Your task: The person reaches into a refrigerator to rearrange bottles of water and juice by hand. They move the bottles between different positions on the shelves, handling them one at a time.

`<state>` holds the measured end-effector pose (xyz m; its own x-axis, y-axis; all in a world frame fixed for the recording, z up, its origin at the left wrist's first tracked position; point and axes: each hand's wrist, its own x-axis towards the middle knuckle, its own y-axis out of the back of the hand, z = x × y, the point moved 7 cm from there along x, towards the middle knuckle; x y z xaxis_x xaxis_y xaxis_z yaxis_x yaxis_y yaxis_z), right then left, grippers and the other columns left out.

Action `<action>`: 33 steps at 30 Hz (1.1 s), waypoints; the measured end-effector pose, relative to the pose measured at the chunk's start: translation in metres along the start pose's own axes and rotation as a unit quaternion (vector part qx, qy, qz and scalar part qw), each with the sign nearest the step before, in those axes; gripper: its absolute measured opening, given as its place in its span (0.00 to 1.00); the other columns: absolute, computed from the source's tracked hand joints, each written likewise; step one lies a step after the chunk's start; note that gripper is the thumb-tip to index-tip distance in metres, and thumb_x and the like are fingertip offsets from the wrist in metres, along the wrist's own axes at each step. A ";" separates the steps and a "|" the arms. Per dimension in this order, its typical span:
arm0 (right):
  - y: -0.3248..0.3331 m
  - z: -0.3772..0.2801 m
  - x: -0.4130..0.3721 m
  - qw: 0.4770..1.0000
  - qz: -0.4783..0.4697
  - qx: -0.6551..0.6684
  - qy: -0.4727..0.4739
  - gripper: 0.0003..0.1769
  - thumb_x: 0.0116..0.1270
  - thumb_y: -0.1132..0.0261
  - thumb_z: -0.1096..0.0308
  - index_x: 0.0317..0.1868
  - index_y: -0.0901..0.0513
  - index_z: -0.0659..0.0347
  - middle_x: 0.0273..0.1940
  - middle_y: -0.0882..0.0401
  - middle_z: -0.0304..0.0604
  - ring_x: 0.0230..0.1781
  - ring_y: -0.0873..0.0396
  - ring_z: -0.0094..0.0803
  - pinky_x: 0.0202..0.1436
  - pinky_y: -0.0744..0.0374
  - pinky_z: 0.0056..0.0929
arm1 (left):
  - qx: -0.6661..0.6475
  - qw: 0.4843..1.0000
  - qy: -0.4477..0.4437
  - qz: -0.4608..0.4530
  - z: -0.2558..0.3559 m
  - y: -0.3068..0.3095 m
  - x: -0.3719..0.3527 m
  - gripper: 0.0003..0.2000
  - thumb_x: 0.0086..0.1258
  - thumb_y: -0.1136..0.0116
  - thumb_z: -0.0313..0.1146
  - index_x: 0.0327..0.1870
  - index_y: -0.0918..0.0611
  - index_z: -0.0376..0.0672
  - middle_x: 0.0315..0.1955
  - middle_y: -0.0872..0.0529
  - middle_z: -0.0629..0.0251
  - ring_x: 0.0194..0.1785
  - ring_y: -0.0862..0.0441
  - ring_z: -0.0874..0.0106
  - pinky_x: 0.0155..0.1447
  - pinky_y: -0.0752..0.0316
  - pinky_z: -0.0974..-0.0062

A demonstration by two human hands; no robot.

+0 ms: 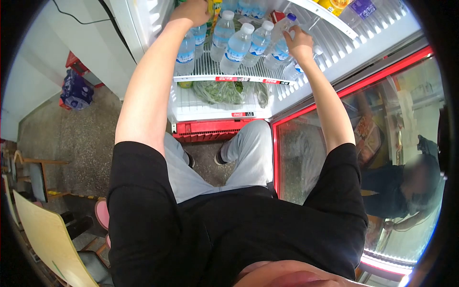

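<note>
At the top edge of the view, my left hand (193,13) reaches over the fridge shelf with its fingers curled beside a yellow-and-green package (214,10). What those fingers hold is hidden. My right hand (300,43) has its fingers closed around the upper part of a clear water bottle (278,53) with a dark blue cap. Several white-capped water bottles (237,46) stand upright between my hands on the wire shelf (210,70). Another bottle (292,71) is below my right wrist.
Bagged leafy greens (222,92) lie on the lower shelf. The red-framed glass door (306,158) stands open on the right, reflecting a person. Left are a shrink-wrapped purple pack (76,90) on the floor and a wooden chair (45,234). A white shelf edge (330,20) overhangs at upper right.
</note>
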<state>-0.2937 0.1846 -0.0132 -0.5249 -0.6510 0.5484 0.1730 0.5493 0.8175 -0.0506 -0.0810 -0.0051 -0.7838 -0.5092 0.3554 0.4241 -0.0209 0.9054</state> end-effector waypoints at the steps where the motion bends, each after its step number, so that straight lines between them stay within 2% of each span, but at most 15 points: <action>1: -0.003 0.001 0.003 1.000 0.003 -0.001 0.003 0.21 0.69 0.30 0.50 0.52 0.16 0.56 0.45 0.12 0.59 0.46 0.13 0.59 0.52 0.17 0.54 | 0.017 1.000 -0.019 0.018 -0.002 -0.003 0.002 0.12 0.69 0.39 0.42 0.43 0.13 0.44 0.44 0.09 0.53 0.51 0.12 0.52 0.59 0.18 0.54; 3: -0.010 0.002 0.008 1.000 0.008 -0.002 0.010 0.21 0.69 0.30 0.49 0.53 0.15 0.54 0.45 0.12 0.58 0.46 0.13 0.59 0.52 0.16 0.54 | 0.026 0.999 -0.020 0.012 -0.005 -0.008 0.006 0.12 0.69 0.39 0.42 0.45 0.12 0.45 0.44 0.09 0.53 0.51 0.12 0.52 0.59 0.18 0.54; 6: -0.010 0.002 0.010 0.995 0.074 -0.033 0.056 0.20 0.72 0.31 0.49 0.48 0.15 0.58 0.31 0.12 0.54 0.22 0.13 0.45 0.41 0.14 0.43 | 0.027 0.999 -0.017 0.004 -0.006 -0.009 0.006 0.13 0.69 0.39 0.42 0.46 0.12 0.46 0.44 0.09 0.53 0.52 0.12 0.52 0.60 0.18 0.54; 9: -0.013 0.009 0.013 0.997 0.059 -0.003 0.052 0.21 0.72 0.31 0.48 0.48 0.15 0.58 0.32 0.11 0.53 0.20 0.13 0.45 0.40 0.14 0.43 | 0.030 1.000 -0.010 0.003 -0.004 -0.005 0.002 0.13 0.69 0.40 0.41 0.47 0.12 0.47 0.45 0.09 0.53 0.52 0.12 0.52 0.60 0.18 0.55; 12: 0.004 -0.003 0.001 0.989 -0.063 0.112 -0.077 0.19 0.72 0.33 0.51 0.51 0.17 0.58 0.46 0.12 0.58 0.46 0.13 0.59 0.51 0.17 0.54 | 0.043 0.999 -0.019 0.012 -0.003 -0.007 0.004 0.13 0.69 0.40 0.42 0.47 0.12 0.47 0.45 0.09 0.53 0.52 0.12 0.52 0.60 0.18 0.55; 15: 0.031 -0.006 -0.004 0.993 0.106 0.026 0.044 0.15 0.74 0.36 0.57 0.48 0.17 0.61 0.45 0.13 0.58 0.44 0.14 0.60 0.48 0.17 0.56 | 0.037 0.999 -0.014 0.008 -0.004 -0.011 0.008 0.13 0.69 0.40 0.42 0.47 0.12 0.47 0.46 0.09 0.53 0.52 0.12 0.52 0.60 0.18 0.55; 18: 0.050 0.004 -0.006 0.982 0.180 -0.004 0.053 0.10 0.72 0.37 0.63 0.45 0.16 0.61 0.44 0.14 0.57 0.43 0.16 0.60 0.49 0.18 0.56 | 0.026 1.000 -0.004 0.002 -0.009 -0.013 0.010 0.13 0.69 0.41 0.43 0.47 0.12 0.47 0.47 0.09 0.53 0.54 0.13 0.53 0.62 0.19 0.55; 19: 0.053 0.006 -0.006 0.974 0.198 -0.027 0.102 0.08 0.68 0.37 0.67 0.44 0.15 0.60 0.43 0.15 0.56 0.44 0.18 0.59 0.51 0.19 0.53 | 0.022 1.000 -0.002 0.000 -0.012 -0.015 0.010 0.14 0.70 0.41 0.43 0.47 0.12 0.47 0.47 0.09 0.54 0.55 0.13 0.53 0.62 0.20 0.55; 23: 0.054 0.029 -0.014 0.979 0.173 -0.069 0.077 0.09 0.66 0.37 0.69 0.45 0.15 0.59 0.44 0.14 0.55 0.46 0.17 0.58 0.53 0.19 0.53 | 0.035 0.999 -0.008 -0.001 -0.011 -0.013 0.007 0.14 0.70 0.41 0.44 0.49 0.13 0.47 0.49 0.10 0.55 0.58 0.15 0.52 0.65 0.21 0.54; 26: 0.038 0.059 -0.015 0.991 0.132 0.009 0.000 0.09 0.67 0.37 0.69 0.46 0.15 0.59 0.44 0.13 0.55 0.47 0.16 0.57 0.52 0.19 0.53 | 0.044 0.999 -0.022 0.001 -0.013 -0.016 0.010 0.15 0.71 0.41 0.44 0.49 0.13 0.46 0.50 0.10 0.55 0.59 0.15 0.52 0.65 0.22 0.54; 28: 0.029 0.065 -0.019 0.992 0.127 0.001 0.014 0.09 0.68 0.37 0.68 0.46 0.15 0.58 0.43 0.13 0.55 0.46 0.15 0.57 0.50 0.18 0.53 | 0.042 0.999 -0.020 -0.009 -0.008 -0.012 0.008 0.15 0.71 0.41 0.44 0.50 0.13 0.46 0.50 0.10 0.54 0.59 0.15 0.51 0.65 0.22 0.54; 31: 0.029 0.063 -0.024 0.988 0.153 0.006 0.030 0.09 0.70 0.36 0.65 0.47 0.15 0.56 0.40 0.11 0.53 0.43 0.13 0.57 0.48 0.17 0.54 | -0.035 0.998 0.032 -0.043 0.011 0.012 -0.006 0.19 0.69 0.45 0.44 0.45 0.11 0.36 0.45 0.11 0.41 0.51 0.12 0.46 0.58 0.18 0.51; 33: 0.034 0.060 -0.027 0.988 0.152 0.003 0.011 0.09 0.71 0.35 0.62 0.47 0.15 0.53 0.37 0.10 0.51 0.40 0.13 0.57 0.46 0.17 0.54 | -0.032 0.998 0.024 -0.048 0.014 0.014 -0.007 0.19 0.69 0.45 0.43 0.45 0.11 0.35 0.44 0.11 0.40 0.51 0.12 0.46 0.57 0.18 0.51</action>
<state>-0.3240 0.2523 -0.0112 -0.4309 -0.4661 0.7727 0.3150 0.7248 0.6128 -0.0453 -0.0656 0.0087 -0.8000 -0.5435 0.2542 0.3769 -0.1256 0.9177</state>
